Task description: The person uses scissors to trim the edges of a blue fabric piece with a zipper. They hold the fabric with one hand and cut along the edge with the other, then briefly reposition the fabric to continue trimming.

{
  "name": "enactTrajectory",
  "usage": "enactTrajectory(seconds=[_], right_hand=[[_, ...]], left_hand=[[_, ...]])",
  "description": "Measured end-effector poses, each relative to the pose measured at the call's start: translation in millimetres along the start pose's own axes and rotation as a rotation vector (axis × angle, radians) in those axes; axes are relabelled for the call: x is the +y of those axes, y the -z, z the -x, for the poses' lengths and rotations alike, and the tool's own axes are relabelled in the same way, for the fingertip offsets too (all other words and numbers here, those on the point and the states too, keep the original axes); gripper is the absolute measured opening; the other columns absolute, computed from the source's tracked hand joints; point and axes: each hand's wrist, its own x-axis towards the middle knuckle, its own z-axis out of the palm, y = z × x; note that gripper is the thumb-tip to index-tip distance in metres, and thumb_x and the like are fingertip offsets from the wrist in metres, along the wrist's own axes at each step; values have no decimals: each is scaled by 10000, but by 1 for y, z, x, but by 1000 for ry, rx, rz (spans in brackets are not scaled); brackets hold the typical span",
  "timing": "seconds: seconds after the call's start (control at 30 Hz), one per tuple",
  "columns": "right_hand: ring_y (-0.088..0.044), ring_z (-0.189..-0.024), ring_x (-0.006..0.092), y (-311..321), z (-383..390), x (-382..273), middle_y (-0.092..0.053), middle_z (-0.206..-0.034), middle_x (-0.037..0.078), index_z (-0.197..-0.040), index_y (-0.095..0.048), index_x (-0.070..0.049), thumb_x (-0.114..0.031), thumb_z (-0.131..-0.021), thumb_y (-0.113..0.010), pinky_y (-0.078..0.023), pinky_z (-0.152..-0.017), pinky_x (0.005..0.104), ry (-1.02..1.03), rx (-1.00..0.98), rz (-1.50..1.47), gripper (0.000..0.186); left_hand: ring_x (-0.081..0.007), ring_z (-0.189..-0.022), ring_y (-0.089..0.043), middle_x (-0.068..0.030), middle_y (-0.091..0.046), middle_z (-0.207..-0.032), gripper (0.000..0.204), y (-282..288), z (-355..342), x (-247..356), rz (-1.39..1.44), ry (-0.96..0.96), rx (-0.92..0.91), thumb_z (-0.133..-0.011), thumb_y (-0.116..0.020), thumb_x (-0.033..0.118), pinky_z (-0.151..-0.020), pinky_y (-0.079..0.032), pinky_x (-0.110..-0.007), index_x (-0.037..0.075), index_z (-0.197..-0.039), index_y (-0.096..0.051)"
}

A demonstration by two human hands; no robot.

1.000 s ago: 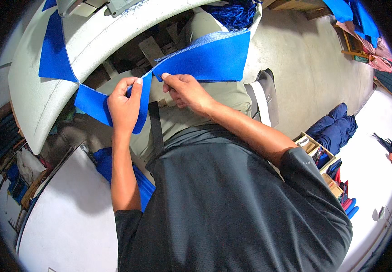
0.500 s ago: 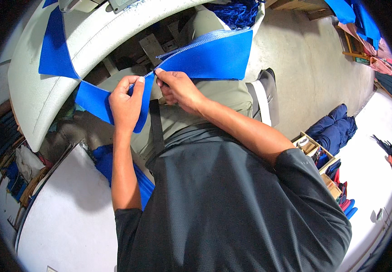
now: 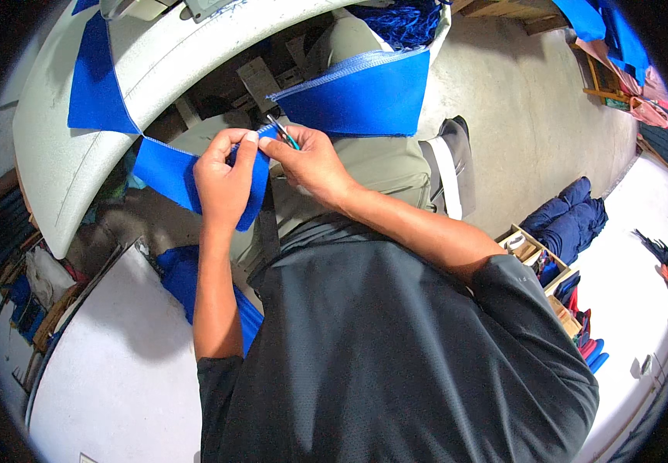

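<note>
Over my lap, my left hand (image 3: 227, 174) is closed in a pinch on the stitched upper edge of a blue fabric piece (image 3: 168, 171). Part of that piece hangs below my fingers. My right hand (image 3: 311, 163) meets it at the same edge, thumb against the cloth, with small teal-handled thread snips (image 3: 293, 142) in its grip. The snips' tips point up and away from me. A second blue panel (image 3: 361, 96) with a pale stitched edge lies across my knee, apart from my hands. At the left, another blue panel (image 3: 102, 85) drapes over the table edge, joined to the held piece at a corner.
The white curved table (image 3: 56, 174) spans the upper left, with a machine part (image 3: 202, 8) on it. Blue scraps (image 3: 407, 27) fill a bag beyond my knee. At right stand wooden trays (image 3: 527, 247) and a navy fabric bundle (image 3: 569, 216). A white surface (image 3: 129, 332) lies at lower left.
The stitched edge between my hands and the knee panel has parted; the panel now lies separate. The snips have come into view in my right hand. Both hands stay close together.
</note>
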Motion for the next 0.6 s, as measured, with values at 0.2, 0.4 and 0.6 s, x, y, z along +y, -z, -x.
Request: enactTrajectory(seconds=[0.2,0.4,0.6], right_hand=[[-483,-656,44,40,13,-32,-567,-689,-36,-805,-647,-50,-192,-907,-695,-413,-577,262,402,202,385,182],[-549,-605,49,150,8,-100,-592,-698,-41,-856,-648,-102,-222,-910,-674,-478,-562,233,321,447,89,135],[-514,-550,47,188,-13,-93,-564,-661,-49,-838,-643,-85,-211,-908,-688,-443,-518,238,335,585,200,151]], left_hand=[[-44,-685,-470,17,-563,-710,274,12,0,-3,-118,71,-108,-1019,-566,234,-609,-413,-248,-10,-944,-663],[-43,-765,-543,28,-635,-811,110,39,4,-10,-47,54,-207,-951,-659,95,-697,-453,-219,-13,-952,-675],[-48,-825,-583,1,-675,-892,165,25,-23,-19,-125,67,-85,-970,-665,150,-763,-477,-222,-14,-974,-679]])
